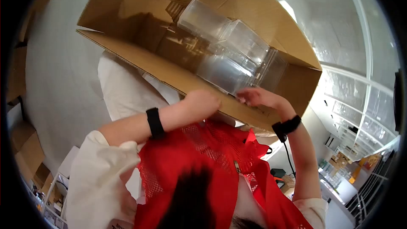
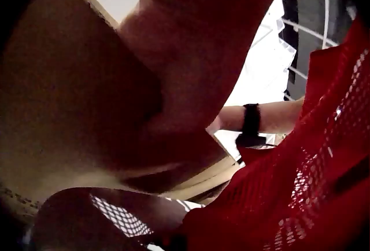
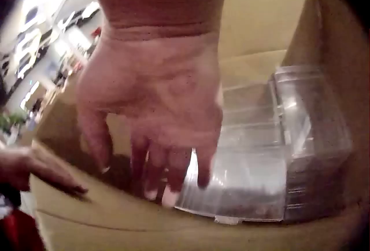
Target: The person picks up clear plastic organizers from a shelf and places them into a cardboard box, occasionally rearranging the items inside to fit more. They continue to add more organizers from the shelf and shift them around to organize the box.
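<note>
A large open cardboard box (image 1: 140, 57) is in front of me, holding several clear plastic containers (image 1: 243, 38). In the right wrist view, the containers (image 3: 248, 164) are stacked against the box wall. My right hand (image 1: 258, 96) reaches over the near wall, its relaxed fingers (image 3: 173, 167) pointing down beside the containers, holding nothing. At the same near wall is my left hand (image 1: 201, 103), its back toward the head camera. The right wrist view shows the left hand (image 3: 40, 173) with extended fingers at the cardboard edge; in the left wrist view the left hand is dark and its fingertips hidden.
Inside the box, a brown slatted piece (image 1: 177, 9) lies by the far wall. More cardboard (image 1: 27, 148) stands at the left. A white rack (image 1: 55, 195) is at lower left, and shelving (image 1: 373, 186) at the right. A cable (image 1: 290, 157) hangs from the right wrist strap.
</note>
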{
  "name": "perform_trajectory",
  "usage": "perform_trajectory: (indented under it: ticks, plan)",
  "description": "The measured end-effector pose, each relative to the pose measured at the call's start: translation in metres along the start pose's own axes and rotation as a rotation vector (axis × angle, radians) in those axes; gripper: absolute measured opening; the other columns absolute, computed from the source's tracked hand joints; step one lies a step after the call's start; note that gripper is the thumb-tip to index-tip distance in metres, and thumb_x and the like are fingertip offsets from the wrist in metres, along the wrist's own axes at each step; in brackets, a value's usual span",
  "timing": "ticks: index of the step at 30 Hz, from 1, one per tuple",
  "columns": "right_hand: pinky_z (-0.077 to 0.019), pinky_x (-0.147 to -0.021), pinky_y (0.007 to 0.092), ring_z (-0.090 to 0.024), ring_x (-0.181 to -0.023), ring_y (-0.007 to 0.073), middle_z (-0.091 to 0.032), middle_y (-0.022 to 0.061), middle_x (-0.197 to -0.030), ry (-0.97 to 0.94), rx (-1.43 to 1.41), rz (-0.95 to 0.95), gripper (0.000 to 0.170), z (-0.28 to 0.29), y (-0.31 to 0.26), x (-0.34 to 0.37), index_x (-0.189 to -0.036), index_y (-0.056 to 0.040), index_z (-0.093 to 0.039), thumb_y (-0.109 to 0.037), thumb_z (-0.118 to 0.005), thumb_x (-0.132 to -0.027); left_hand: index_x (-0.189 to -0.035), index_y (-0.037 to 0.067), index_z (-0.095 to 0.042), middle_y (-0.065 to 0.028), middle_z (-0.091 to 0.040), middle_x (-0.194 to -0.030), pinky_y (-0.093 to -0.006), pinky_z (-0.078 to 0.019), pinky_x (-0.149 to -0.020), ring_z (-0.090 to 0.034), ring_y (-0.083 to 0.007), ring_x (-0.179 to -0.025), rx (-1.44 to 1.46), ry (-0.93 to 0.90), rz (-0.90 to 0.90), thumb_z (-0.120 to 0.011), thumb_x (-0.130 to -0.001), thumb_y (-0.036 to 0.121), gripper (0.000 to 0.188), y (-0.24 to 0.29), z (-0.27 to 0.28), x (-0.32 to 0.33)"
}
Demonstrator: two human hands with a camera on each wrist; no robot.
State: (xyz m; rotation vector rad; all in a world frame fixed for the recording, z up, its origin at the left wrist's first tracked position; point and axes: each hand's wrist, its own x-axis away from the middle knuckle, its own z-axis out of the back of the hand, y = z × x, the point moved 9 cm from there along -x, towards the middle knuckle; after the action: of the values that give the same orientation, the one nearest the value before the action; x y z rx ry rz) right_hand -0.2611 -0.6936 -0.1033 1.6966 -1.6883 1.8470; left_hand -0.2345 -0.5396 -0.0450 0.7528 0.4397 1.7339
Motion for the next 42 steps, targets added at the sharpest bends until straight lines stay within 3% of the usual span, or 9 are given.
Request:
perform_trajectory:
  ticks: [2,4,6,10,18,25,33,37,42]
  plan:
    - [-0.0343,-0.098,0.0361,-0.047,-0.114,0.0293,-0.051,0.0132,-0.124,0.335,0.805,0.067,0.052,0.031,-0.031,-0.06,-0.124,-0.0058,-0.048,-0.024,-0.058,-0.076,-0.092,0.002,-0.057,-0.011,-0.062,-0.085,-0.0382,-0.0499,-0.066,-0.063,-0.0283,-0.079,0.03,0.009,0.004,-0.056,-0.076,0.018,0.022,-0.003,0.0,-0.004]
    - [-0.0291,-0.102,0.0402,-0.043,-0.117,0.0304,-0.049,0.0126,-0.125,0.299,1.306,0.105,0.044,0.027,-0.039,-0.129,-0.118,-0.0083,-0.054,-0.028,-0.057,-0.079,-0.09,0.002,-0.058,-0.011,-0.062,-0.085,-0.0358,-0.0494,-0.066,-0.062,-0.026,-0.079,0.043,0.026,0.02,-0.055,-0.075,0.017,0.021,-0.004,0.006,-0.006]
    - [-0.0199,-0.107,0.0449,-0.037,-0.123,0.0273,-0.046,0.0111,-0.129,0.067,1.447,-0.004,0.044,0.021,-0.004,-0.194,-0.118,-0.0109,-0.056,-0.039,-0.049,-0.084,-0.089,0.002,-0.06,-0.0106,-0.062,-0.084,-0.0337,-0.0485,-0.065,-0.061,-0.0242,-0.08,0.051,0.044,0.031,-0.054,-0.075,0.016,0.021,-0.008,0.006,-0.009]
    - [-0.0124,-0.109,0.0465,-0.029,-0.129,0.0267,-0.04,0.0112,-0.135,-0.151,1.549,-0.407,0.058,0.02,0.041,-0.233,-0.128,-0.0121,-0.047,-0.052,-0.03,-0.09,-0.088,0.002,-0.062,-0.009,-0.061,-0.083,-0.0318,-0.0462,-0.064,-0.059,-0.0227,-0.08,0.062,0.035,0.031,-0.053,-0.075,0.016,0.021,-0.01,0.008,-0.015]
    - [-0.0159,-0.107,0.0463,-0.027,-0.13,0.0283,-0.037,0.0107,-0.137,-0.094,1.604,-0.162,0.055,0.003,0.017,-0.183,-0.129,-0.0074,-0.043,-0.045,-0.039,-0.089,-0.085,0.003,-0.063,-0.0079,-0.06,-0.085,-0.0333,-0.0446,-0.063,-0.056,-0.0226,-0.079,0.147,-0.021,0.004,-0.055,-0.074,0.018,0.021,-0.012,0.016,-0.022]
    - [-0.0286,-0.095,0.0439,-0.041,-0.114,0.022,-0.051,0.0065,-0.117,-0.115,1.659,-0.204,0.048,0.007,0.02,-0.217,-0.121,-0.0075,-0.05,-0.039,-0.045,-0.084,-0.096,-0.003,-0.061,-0.0153,-0.058,-0.094,-0.053,-0.0412,-0.078,-0.054,-0.0299,-0.09,0.245,-0.206,0.045,-0.055,-0.076,0.017,0.029,-0.015,0.005,-0.021]
    - [-0.0134,-0.108,0.0467,-0.022,-0.132,0.0239,-0.032,0.0088,-0.14,-0.185,1.592,-0.408,0.061,0.025,0.052,-0.264,-0.133,-0.0078,-0.039,-0.043,-0.045,-0.083,-0.116,-0.011,-0.048,-0.0228,-0.052,-0.114,-0.0649,-0.0281,-0.088,-0.046,-0.0369,-0.106,0.279,-0.481,-0.005,-0.057,-0.077,0.018,0.05,-0.01,-0.015,-0.03]
    - [-0.0101,-0.109,0.048,-0.016,-0.136,0.0228,-0.027,0.0076,-0.143,-0.293,1.569,-0.519,0.059,0.024,0.052,-0.258,-0.134,-0.0089,-0.036,-0.043,-0.041,-0.086,-0.116,-0.012,-0.048,-0.0243,-0.05,-0.117,-0.0652,-0.0266,-0.088,-0.044,-0.0392,-0.11,0.393,-0.42,0.057,-0.056,-0.078,0.019,0.049,-0.015,-0.012,-0.032]
    - [-0.0121,-0.108,0.0507,-0.022,-0.133,0.0256,-0.032,0.0097,-0.141,-0.324,1.517,-0.483,0.053,0.023,0.053,-0.253,-0.13,-0.0084,-0.044,-0.039,-0.039,-0.087,-0.116,-0.012,-0.048,-0.0263,-0.047,-0.12,-0.0673,-0.0231,-0.091,-0.041,-0.0414,-0.114,0.39,-0.458,0.041,-0.053,-0.081,0.02,0.048,-0.013,-0.009,-0.026]
